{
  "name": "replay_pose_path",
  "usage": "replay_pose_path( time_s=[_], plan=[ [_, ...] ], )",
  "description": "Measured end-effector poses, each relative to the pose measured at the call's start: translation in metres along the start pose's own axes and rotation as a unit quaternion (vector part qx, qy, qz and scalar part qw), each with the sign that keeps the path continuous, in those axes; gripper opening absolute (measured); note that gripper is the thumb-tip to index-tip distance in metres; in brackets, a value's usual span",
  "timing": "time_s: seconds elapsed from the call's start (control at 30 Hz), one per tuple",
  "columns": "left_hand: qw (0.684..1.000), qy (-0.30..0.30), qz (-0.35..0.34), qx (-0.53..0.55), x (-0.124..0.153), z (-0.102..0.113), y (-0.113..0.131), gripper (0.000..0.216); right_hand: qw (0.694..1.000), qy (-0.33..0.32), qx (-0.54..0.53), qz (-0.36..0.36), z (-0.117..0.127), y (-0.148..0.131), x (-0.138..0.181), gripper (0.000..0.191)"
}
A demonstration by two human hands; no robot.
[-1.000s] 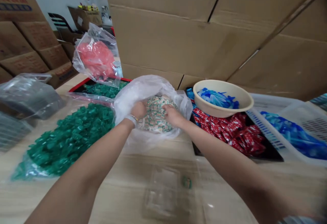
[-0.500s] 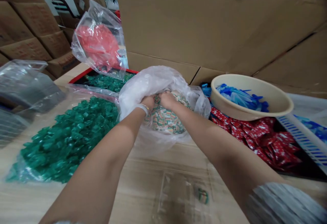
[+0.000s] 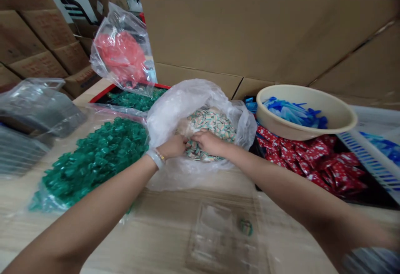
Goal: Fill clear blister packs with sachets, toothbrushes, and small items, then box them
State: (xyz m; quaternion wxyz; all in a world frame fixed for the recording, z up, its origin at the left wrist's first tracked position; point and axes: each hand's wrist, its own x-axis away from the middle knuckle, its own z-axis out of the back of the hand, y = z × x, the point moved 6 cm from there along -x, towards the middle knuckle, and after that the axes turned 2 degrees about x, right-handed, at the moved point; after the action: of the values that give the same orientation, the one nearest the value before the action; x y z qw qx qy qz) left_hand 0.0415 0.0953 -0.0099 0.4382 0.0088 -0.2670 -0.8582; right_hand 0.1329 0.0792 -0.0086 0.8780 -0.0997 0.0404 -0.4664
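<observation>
A clear plastic bag [image 3: 175, 111] full of small green, white and orange wrapped sweets [image 3: 212, 124] stands in the middle of the wooden table. Both hands meet at its near side. My left hand [image 3: 173, 147], with a pale band on the wrist, is closed in a pinch among the sweets and the bag's plastic. My right hand [image 3: 208, 143] is curled shut right beside it, knuckles touching the sweets. What the fingers hold is hidden. A clear plastic tray [image 3: 225, 232] with one green sweet [image 3: 246, 226] in it lies close to me.
A bag of green sweets [image 3: 93, 161] lies to the left, and a bag of pink ones [image 3: 120, 57] stands behind it. To the right, a beige bowl [image 3: 340, 120] holds blue packets above red packets [image 3: 312, 157]. A white basket [image 3: 375, 157], clear trays [image 3: 34, 111] and cardboard boxes [image 3: 237, 24] ring the table.
Both hands have drawn back from the top of the sweets to the near side of the bag and closed together. The view has shifted slightly.
</observation>
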Motion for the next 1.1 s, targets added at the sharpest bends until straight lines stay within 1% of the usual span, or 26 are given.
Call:
replay_pose_path(
  time_s=[0.03,0.1,0.17,0.23,0.3,0.33,0.4,0.43,0.47,0.53,0.57,0.63,0.7,0.77,0.83,0.9,0.97,1.1],
  plan=[
    [1.0,0.002,-0.011,0.014,0.006,0.0,0.002,0.02,1.0,0.011,-0.015,0.002,0.004,-0.002,0.006,0.04],
    [0.999,0.023,-0.026,0.041,0.017,0.001,0.005,0.021,0.998,0.057,-0.037,-0.016,0.017,-0.002,0.016,0.041],
    [0.997,0.047,-0.025,0.051,0.025,0.003,0.005,0.022,0.992,0.101,-0.041,-0.067,0.03,0.003,0.027,0.033],
    [0.997,0.062,-0.02,0.038,0.03,0.001,0.006,0.024,0.983,0.103,-0.036,-0.148,0.037,0.012,0.037,0.021],
    [0.996,0.085,-0.027,0.024,0.033,-0.002,0.01,0.025,0.97,0.09,-0.035,-0.223,0.037,0.02,0.048,0.023],
    [0.994,0.103,-0.033,0.017,0.033,-0.003,0.013,0.032,0.966,0.091,-0.037,-0.239,0.037,0.021,0.052,0.024],
    [0.99,0.134,-0.035,0.002,0.031,-0.005,0.016,0.056,0.967,0.108,-0.036,-0.227,0.036,0.016,0.058,0.031],
    [0.99,0.141,-0.029,-0.003,0.03,-0.007,0.015,0.063,0.971,0.113,-0.035,-0.21,0.034,0.011,0.059,0.035],
    [0.99,0.14,-0.023,-0.004,0.027,-0.01,0.014,0.066,0.975,0.108,-0.034,-0.193,0.031,0.006,0.06,0.034],
    [0.991,0.128,-0.024,0.019,0.024,-0.013,0.009,0.061,0.979,0.082,-0.036,-0.182,0.023,-0.003,0.061,0.024],
    [0.991,0.125,-0.03,0.042,0.023,-0.014,0.006,0.055,0.98,0.073,-0.04,-0.181,0.02,-0.007,0.062,0.023],
    [0.986,0.135,-0.039,0.092,0.023,-0.012,0.0,0.039,0.981,0.078,-0.043,-0.172,0.018,-0.013,0.06,0.025],
    [0.981,0.153,-0.024,0.12,0.024,-0.009,-0.007,0.028,0.981,0.098,-0.031,-0.164,0.018,-0.017,0.054,0.025],
    [0.98,0.156,0.012,0.124,0.024,-0.01,-0.013,0.024,0.981,0.09,-0.005,-0.17,0.015,-0.018,0.046,0.023],
    [0.98,0.152,0.051,0.12,0.021,-0.013,-0.017,0.02,0.981,0.062,0.017,-0.186,0.01,-0.018,0.037,0.022],
    [0.978,0.152,0.078,0.118,0.018,-0.016,-0.018,0.019,0.98,0.047,0.026,-0.191,0.006,-0.019,0.033,0.02],
    [0.977,0.156,0.088,0.119,0.016,-0.018,-0.018,0.018,0.981,0.055,0.027,-0.185,0.004,-0.02,0.032,0.02],
    [0.976,0.16,0.096,0.11,0.016,-0.017,-0.016,0.016,0.984,0.059,0.029,-0.167,0.002,-0.02,0.034,0.029]
  ],
)
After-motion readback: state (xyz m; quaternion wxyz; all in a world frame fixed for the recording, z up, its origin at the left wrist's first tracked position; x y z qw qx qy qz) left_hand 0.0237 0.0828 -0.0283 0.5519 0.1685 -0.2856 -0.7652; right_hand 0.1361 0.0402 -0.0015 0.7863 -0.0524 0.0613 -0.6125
